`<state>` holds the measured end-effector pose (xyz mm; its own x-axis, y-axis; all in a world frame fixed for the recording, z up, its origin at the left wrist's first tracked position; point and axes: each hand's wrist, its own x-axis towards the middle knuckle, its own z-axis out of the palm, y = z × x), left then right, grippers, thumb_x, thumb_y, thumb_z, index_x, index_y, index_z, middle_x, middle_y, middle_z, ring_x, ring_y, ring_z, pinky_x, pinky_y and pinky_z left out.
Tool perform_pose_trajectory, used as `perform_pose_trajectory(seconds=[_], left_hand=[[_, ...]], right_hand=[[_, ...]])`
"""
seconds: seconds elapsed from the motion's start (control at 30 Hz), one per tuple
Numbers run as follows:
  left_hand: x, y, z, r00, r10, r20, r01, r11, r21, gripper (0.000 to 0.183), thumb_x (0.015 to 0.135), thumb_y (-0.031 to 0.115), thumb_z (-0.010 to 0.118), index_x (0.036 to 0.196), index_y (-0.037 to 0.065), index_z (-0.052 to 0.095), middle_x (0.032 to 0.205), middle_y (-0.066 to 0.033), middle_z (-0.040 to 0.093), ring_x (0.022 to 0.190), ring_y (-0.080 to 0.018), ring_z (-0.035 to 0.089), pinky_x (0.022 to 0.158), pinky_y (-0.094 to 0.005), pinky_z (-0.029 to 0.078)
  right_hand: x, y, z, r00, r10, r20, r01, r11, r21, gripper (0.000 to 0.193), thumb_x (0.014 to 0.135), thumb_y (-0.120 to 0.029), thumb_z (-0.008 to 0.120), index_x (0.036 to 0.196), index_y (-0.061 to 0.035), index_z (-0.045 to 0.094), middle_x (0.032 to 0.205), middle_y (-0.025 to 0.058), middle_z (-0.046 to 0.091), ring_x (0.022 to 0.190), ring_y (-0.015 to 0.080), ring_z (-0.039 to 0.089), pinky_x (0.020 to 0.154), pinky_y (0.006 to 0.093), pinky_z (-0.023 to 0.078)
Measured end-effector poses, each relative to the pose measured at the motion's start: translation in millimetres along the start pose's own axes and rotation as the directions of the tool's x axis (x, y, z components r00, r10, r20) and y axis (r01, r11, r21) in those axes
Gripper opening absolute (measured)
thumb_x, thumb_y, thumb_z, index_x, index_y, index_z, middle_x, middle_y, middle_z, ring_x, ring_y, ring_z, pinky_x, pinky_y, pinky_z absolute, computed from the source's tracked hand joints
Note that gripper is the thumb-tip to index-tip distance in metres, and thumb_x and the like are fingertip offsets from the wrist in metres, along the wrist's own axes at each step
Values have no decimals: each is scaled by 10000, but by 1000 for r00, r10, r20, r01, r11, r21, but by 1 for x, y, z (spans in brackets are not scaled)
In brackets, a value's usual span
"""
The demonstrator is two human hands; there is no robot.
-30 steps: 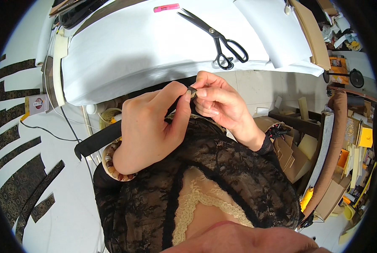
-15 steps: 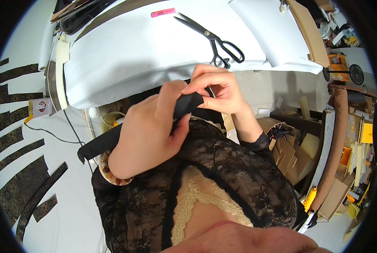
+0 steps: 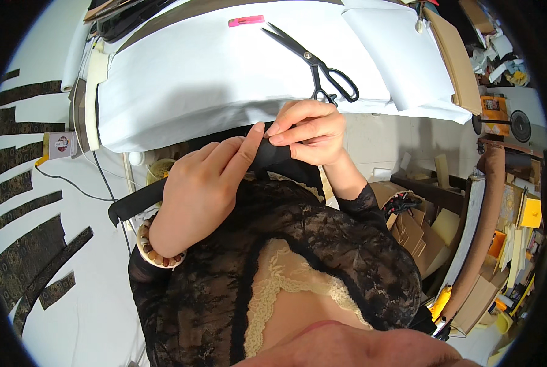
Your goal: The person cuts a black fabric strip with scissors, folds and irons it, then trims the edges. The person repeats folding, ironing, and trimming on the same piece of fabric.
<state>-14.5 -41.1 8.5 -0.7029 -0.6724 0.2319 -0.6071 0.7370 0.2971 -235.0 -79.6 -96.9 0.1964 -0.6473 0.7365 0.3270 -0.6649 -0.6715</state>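
Two hands at one black strip (image 3: 271, 156), centre of frame. Grip, from where you stand?

Right hand (image 3: 315, 131): closed, thumb and fingers pinching strip's end. Left hand (image 3: 201, 180): laid over it, fingers loosely bent, index aimed at the pinch. Thumb hidden, can't tell if it grips.

Desk (image 3: 163, 79)?

Upper centre. Black scissors (image 3: 308, 55) on it, small pink item (image 3: 246, 21) just beside the tips.
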Motion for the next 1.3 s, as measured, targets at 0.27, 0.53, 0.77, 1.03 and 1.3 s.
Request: perform_pose_trajectory(seconds=[0.27, 0.53, 0.77, 1.03, 1.3], left_hand=[[2, 3, 7, 1000, -17, -14, 17, 999, 36, 677, 713, -61, 654, 1377, 29, 560, 1058, -115, 682, 823, -275, 664, 694, -360, 543], [-13, -8, -40, 947, -268, 175, 320, 766, -557, 302, 997, 172, 603, 1227, -20, 647, 1059, -164, 708, 915, -181, 673, 798, -278, 513], [-37, -15, -77, 768, -472, 433, 607, 321, -727, 157, 949, 104, 678, 1032, -27, 696, 1003, -120, 726, 905, -98, 646, 812, -250, 531], [-68, -19, -61, 835, -435, 337, 500, 343, -795, 159, 885, 47, 742, 1020, -35, 724, 924, -90, 743, 824, -90, 658, 751, -212, 530], [-48, -3, -65, 913, -381, 146, 403, 785, -471, 211, 918, 43, 667, 1100, -56, 699, 974, -127, 744, 810, -105, 651, 720, -245, 511]], right_hand=[[-13, -1, -1, 994, -19, -105, 6, 993, -118, 185, 749, -23, 806, 931, -1, 774, 979, 104, 712, 835, 201, 683, 707, 294, 561], [-38, 4, 61, 950, 308, -41, -311, 941, -137, 216, 829, 31, 703, 1032, 22, 628, 849, 129, 678, 699, 224, 677, 605, 310, 517], [3, -6, 101, 991, 124, 55, -115, 983, -146, 246, 783, 1, 751, 1004, -5, 642, 792, 122, 683, 625, 266, 667, 542, 314, 512], [-7, -12, 111, 983, 133, 125, -103, 969, -224, 278, 771, 19, 743, 1031, -6, 647, 847, 139, 695, 683, 296, 695, 573, 319, 548], [-4, -9, 103, 979, 204, 25, -193, 953, -232, 184, 848, 1, 698, 1026, 4, 654, 792, 118, 704, 702, 229, 721, 614, 288, 553]])
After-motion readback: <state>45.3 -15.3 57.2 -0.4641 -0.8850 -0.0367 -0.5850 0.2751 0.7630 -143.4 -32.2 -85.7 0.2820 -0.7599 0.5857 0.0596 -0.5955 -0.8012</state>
